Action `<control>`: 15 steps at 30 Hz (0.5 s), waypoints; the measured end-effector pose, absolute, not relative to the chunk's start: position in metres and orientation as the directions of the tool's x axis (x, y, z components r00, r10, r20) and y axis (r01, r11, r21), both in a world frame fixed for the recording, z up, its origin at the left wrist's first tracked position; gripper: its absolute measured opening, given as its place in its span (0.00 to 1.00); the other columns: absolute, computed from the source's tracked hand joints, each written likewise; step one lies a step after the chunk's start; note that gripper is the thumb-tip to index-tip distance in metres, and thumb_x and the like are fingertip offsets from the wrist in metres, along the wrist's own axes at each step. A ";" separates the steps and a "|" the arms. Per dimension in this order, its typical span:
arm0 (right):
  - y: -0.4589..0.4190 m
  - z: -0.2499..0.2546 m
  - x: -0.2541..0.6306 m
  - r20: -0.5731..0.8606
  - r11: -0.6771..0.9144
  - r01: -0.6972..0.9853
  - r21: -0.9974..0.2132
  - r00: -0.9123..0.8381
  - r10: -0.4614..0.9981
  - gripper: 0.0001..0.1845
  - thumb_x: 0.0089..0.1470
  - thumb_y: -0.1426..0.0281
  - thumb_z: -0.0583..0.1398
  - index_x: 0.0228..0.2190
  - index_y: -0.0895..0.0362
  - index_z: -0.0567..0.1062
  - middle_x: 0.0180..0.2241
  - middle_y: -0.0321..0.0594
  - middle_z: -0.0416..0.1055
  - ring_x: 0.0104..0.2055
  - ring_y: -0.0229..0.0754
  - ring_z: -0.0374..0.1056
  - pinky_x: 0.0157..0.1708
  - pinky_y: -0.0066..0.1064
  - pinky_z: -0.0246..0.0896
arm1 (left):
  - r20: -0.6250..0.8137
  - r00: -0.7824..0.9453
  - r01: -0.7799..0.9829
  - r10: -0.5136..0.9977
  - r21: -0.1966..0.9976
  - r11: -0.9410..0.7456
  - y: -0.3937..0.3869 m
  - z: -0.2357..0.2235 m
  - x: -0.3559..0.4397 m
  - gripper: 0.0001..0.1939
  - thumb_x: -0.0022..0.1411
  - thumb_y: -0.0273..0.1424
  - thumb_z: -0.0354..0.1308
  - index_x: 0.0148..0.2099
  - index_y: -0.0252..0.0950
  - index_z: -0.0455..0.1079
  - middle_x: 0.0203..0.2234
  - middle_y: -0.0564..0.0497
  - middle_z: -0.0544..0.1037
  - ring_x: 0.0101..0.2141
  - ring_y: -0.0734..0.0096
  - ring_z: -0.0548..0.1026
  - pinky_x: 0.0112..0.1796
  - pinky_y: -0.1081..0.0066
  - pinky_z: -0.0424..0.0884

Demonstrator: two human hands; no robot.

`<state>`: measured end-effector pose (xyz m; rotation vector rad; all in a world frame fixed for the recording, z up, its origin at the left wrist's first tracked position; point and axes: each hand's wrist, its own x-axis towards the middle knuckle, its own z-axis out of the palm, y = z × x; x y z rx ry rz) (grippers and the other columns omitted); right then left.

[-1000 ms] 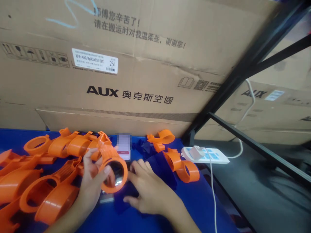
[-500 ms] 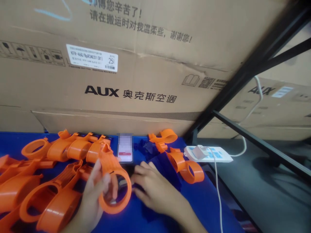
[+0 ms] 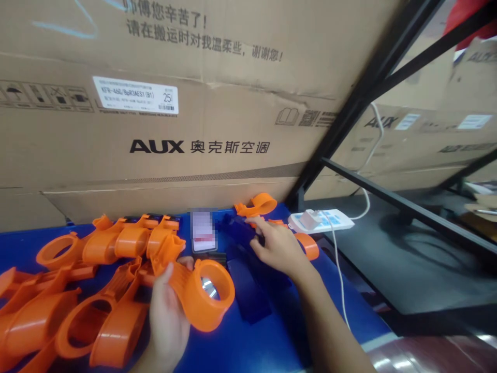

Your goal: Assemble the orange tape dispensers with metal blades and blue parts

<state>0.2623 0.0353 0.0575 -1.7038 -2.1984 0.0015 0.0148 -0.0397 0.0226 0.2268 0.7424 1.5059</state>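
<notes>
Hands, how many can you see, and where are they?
2. The left hand is low in the middle, holding an orange ringed piece. The right hand is farther right, over dark blue pieces. Neither is fully hidden.

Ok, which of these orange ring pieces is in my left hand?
The front-centre orange piece, gripped by your left hand, with something shiny visible in its round opening. The other orange pieces are outside that hand, on the blue table.
</notes>
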 end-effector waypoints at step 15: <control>0.016 0.057 0.228 0.283 0.695 0.640 -0.327 -0.635 0.718 0.11 0.62 0.72 0.57 0.44 0.56 0.77 0.38 0.43 0.74 0.41 0.47 0.65 0.42 0.36 0.59 | -0.188 -0.129 -0.771 0.974 0.636 0.020 -0.021 0.017 0.000 0.14 0.60 0.43 0.61 0.34 0.36 0.72 0.29 0.52 0.74 0.30 0.66 0.75 0.32 0.69 0.74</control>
